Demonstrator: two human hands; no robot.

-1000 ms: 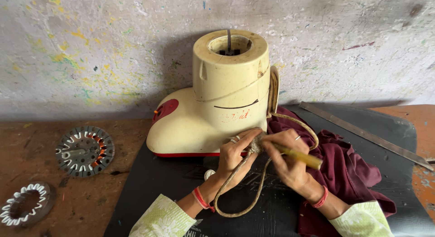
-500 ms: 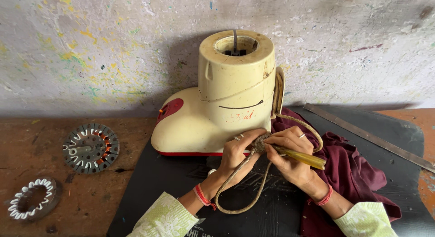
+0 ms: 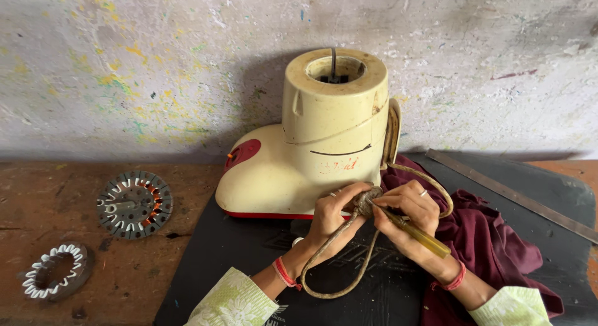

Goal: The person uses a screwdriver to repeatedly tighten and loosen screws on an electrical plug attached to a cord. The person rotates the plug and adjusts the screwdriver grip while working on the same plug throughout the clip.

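Near edge of the bench: both forearms come in w/ pale green patterned sleeves and red thread bands at the wrists. A dirty cord (image 3: 349,263) loops down on the black mat (image 3: 249,263) between the arms, then runs up to the hands.

Left hand (image 3: 333,210) is clenched round a grimy plug (image 3: 367,200) at the cord's end, fingers wrapped over it, thumb side facing the mixer. Right hand (image 3: 408,214) grips a yellow-handled screwdriver (image 3: 417,232) like a pen; handle points back toward the right wrist, tip set against the plug. Hands touch each other at the plug, mid-bench, just in front of the mixer base.

R of the hands: maroon cloth (image 3: 492,239) bunched on the mat, under the right forearm. Beyond it a long metal strip (image 3: 517,195) lies diagonal toward the right edge.

Behind the hands: cream mixer-grinder base (image 3: 311,158), red trim, open top, standing at the far edge against the paint-flecked wall (image 3: 124,64); cord climbs its right side.

Left part of the bench, bare wood: round wound stator plate (image 3: 134,204), and near the left-near corner a white toothed ring (image 3: 53,271).
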